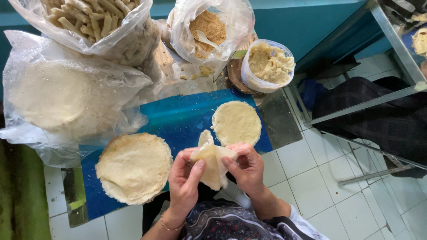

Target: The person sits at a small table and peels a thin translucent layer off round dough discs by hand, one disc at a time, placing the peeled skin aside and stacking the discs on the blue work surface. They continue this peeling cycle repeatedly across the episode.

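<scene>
Here both hands, left hand and right hand, pinch a soft, pale folded wrapper between thumbs and fingers above the blue board; round flat wrappers lie nearby.

White floor tiles with dark grout spread beneath a teal wall; a metal-framed rack stands at right (dark plaid cloth underneath), and a green strip edges the left.

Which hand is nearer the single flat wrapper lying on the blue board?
Right. The right hand sits just below the flat wrapper; the left hand is lower and further left. Both hold the folded wrapper.
</scene>
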A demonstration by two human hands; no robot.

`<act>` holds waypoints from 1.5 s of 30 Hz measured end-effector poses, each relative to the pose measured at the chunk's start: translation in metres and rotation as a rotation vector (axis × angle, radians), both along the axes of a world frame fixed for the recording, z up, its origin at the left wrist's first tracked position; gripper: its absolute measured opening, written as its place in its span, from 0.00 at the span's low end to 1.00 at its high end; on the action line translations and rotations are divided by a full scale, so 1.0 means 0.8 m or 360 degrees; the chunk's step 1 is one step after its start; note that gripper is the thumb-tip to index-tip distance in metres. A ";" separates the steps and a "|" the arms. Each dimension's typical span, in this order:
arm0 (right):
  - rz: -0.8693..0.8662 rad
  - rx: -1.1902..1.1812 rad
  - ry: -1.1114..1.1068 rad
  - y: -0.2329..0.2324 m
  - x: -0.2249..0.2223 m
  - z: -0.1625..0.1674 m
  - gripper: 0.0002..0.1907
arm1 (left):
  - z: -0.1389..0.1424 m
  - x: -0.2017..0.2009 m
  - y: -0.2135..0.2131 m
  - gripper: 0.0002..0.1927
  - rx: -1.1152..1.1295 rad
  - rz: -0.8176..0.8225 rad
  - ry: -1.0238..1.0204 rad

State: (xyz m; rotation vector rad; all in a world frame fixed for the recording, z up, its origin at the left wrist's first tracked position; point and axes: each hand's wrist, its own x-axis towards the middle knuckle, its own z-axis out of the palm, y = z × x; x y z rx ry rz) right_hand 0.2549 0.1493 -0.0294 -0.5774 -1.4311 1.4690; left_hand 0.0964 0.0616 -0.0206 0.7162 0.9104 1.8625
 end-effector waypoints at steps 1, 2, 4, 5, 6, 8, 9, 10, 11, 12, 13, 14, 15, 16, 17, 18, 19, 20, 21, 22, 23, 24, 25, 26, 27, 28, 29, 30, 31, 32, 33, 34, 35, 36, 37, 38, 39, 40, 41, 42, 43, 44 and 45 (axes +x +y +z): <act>-0.0044 -0.0107 -0.0009 0.002 0.002 -0.002 0.13 | 0.002 0.004 -0.002 0.07 0.0035 0.0052 0.0005; -0.0085 -0.0208 -0.0018 0.004 0.002 -0.004 0.13 | 0.003 0.007 -0.001 0.07 0.0076 0.0106 0.0010; 0.0105 -0.0538 0.0214 0.010 0.002 -0.004 0.16 | 0.004 0.008 0.002 0.06 0.0068 0.0098 0.0015; 0.0201 -0.0708 0.0327 0.011 0.000 -0.004 0.18 | 0.004 0.010 0.002 0.06 0.0059 0.0096 0.0015; 0.0233 -0.0596 0.0282 0.012 -0.003 -0.004 0.21 | 0.003 0.011 0.002 0.06 0.0057 0.0098 0.0194; 0.0283 -0.0375 0.0195 0.010 -0.009 -0.004 0.27 | 0.000 0.012 -0.002 0.05 0.0048 0.0093 0.0554; 0.0228 -0.0314 0.0122 0.009 -0.009 -0.003 0.25 | -0.004 0.014 -0.002 0.06 0.0066 0.0082 0.0477; 0.0171 -0.0254 0.0049 0.009 -0.010 -0.003 0.24 | -0.008 0.017 -0.002 0.06 0.0084 0.0069 0.0401; 0.0116 -0.0201 -0.0024 0.007 -0.009 -0.003 0.23 | -0.011 0.019 -0.005 0.07 0.0095 0.0057 0.0324; 0.0058 -0.0164 -0.0086 0.006 -0.006 -0.002 0.22 | -0.015 0.020 -0.008 0.07 0.0129 0.0076 0.0263; 0.0000 -0.0121 -0.0145 0.005 -0.003 -0.002 0.22 | -0.018 0.020 -0.011 0.07 0.0169 0.0094 0.0204; -0.0057 -0.0078 -0.0206 0.005 0.000 -0.001 0.21 | -0.021 0.020 -0.013 0.07 0.0210 0.0114 0.0143; -0.0163 -0.0014 -0.0235 0.006 0.001 -0.002 0.19 | -0.022 0.021 -0.016 0.07 0.0223 0.0155 0.0109; -0.0272 0.0051 -0.0262 0.007 0.001 -0.002 0.16 | -0.022 0.021 -0.019 0.07 0.0238 0.0193 0.0076; -0.0382 0.0113 -0.0290 0.007 0.003 -0.002 0.13 | -0.020 0.021 -0.020 0.08 0.0249 0.0230 0.0042; -0.0380 0.0163 -0.0278 0.007 0.004 -0.001 0.14 | -0.019 0.016 -0.020 0.10 0.0181 0.0122 -0.0001; -0.0377 0.0212 -0.0266 0.006 0.006 0.000 0.15 | -0.017 0.008 -0.020 0.13 0.0112 0.0014 -0.0044; -0.0372 0.0266 -0.0252 0.006 0.007 0.001 0.15 | -0.014 0.002 -0.017 0.15 0.0048 -0.0092 -0.0083; -0.0266 0.0315 -0.0236 0.006 0.008 0.002 0.15 | -0.013 -0.001 -0.009 0.16 -0.0006 -0.0169 -0.0175; -0.0156 0.0359 -0.0220 0.005 0.009 0.003 0.15 | -0.012 -0.004 0.001 0.18 -0.0066 -0.0242 -0.0268; -0.0048 0.0402 -0.0204 0.004 0.010 0.005 0.14 | -0.010 -0.005 0.006 0.19 -0.0127 -0.0317 -0.0361; -0.0034 0.0387 -0.0160 0.004 0.011 0.006 0.15 | -0.008 -0.007 0.008 0.19 -0.0174 -0.0346 -0.0373; -0.0020 0.0370 -0.0119 0.005 0.013 0.008 0.15 | -0.006 -0.007 0.009 0.18 -0.0222 -0.0375 -0.0388; 0.0000 0.0352 -0.0080 0.006 0.015 0.009 0.15 | -0.005 -0.006 0.009 0.18 -0.0270 -0.0399 -0.0406; 0.0068 0.0112 0.0042 0.007 0.016 0.010 0.13 | -0.003 -0.004 0.008 0.17 -0.0279 -0.0383 -0.0367; 0.0130 -0.0125 0.0167 0.011 0.016 0.010 0.12 | -0.001 -0.003 0.008 0.15 -0.0285 -0.0370 -0.0324; 0.0191 -0.0362 0.0292 0.013 0.016 0.010 0.12 | 0.001 -0.003 0.008 0.14 -0.0292 -0.0358 -0.0280; 0.0253 -0.0494 0.0326 0.014 0.014 0.008 0.15 | 0.003 -0.002 0.007 0.11 -0.0192 -0.0317 -0.0163; 0.0314 -0.0620 0.0362 0.017 0.010 0.005 0.19 | 0.005 -0.001 0.006 0.08 -0.0088 -0.0276 -0.0043; 0.0376 -0.0746 0.0398 0.021 0.007 0.003 0.23 | 0.007 -0.001 0.006 0.05 0.0017 -0.0234 0.0077; 0.0421 -0.0756 0.0349 0.022 0.008 0.001 0.21 | 0.008 -0.002 0.005 0.05 0.0063 -0.0202 0.0209; 0.0463 -0.0771 0.0299 0.020 0.009 -0.001 0.20 | 0.008 -0.003 0.003 0.05 0.0104 -0.0172 0.0338; 0.0503 -0.0786 0.0249 0.019 0.011 -0.003 0.20 | 0.007 -0.003 0.003 0.05 0.0146 -0.0145 0.0466; 0.0436 -0.0877 0.0265 0.018 0.015 -0.004 0.20 | 0.005 -0.002 0.002 0.08 0.0060 -0.0177 0.0272; 0.0370 -0.0969 0.0281 0.017 0.019 -0.006 0.20 | 0.001 -0.001 0.000 0.10 -0.0027 -0.0206 0.0079; 0.0306 -0.1056 0.0297 0.017 0.022 -0.007 0.21 | -0.004 0.001 -0.002 0.13 -0.0110 -0.0232 -0.0113; 0.0321 -0.1045 0.0345 0.019 0.026 -0.009 0.19 | -0.010 -0.001 -0.003 0.12 -0.0111 -0.0198 -0.0187; 0.0337 -0.1033 0.0392 0.021 0.029 -0.010 0.17 | -0.016 -0.004 -0.004 0.12 -0.0111 -0.0165 -0.0260; 0.0350 -0.1021 0.0439 0.024 0.032 -0.011 0.15 | -0.023 -0.006 -0.005 0.11 -0.0112 -0.0133 -0.0335; 0.0336 -0.1044 0.0454 0.025 0.033 -0.013 0.15 | -0.029 -0.007 -0.006 0.13 -0.0112 -0.0143 -0.0431; 0.0326 -0.1067 0.0466 0.028 0.034 -0.015 0.15 | -0.035 -0.007 -0.008 0.14 -0.0109 -0.0148 -0.0528; 0.0320 -0.1083 0.0481 0.032 0.035 -0.016 0.15 | -0.040 -0.008 -0.007 0.16 -0.0100 -0.0151 -0.0621; 0.0312 -0.1094 0.0509 0.034 0.037 -0.017 0.15 | -0.043 -0.010 -0.008 0.17 -0.0087 -0.0135 -0.0637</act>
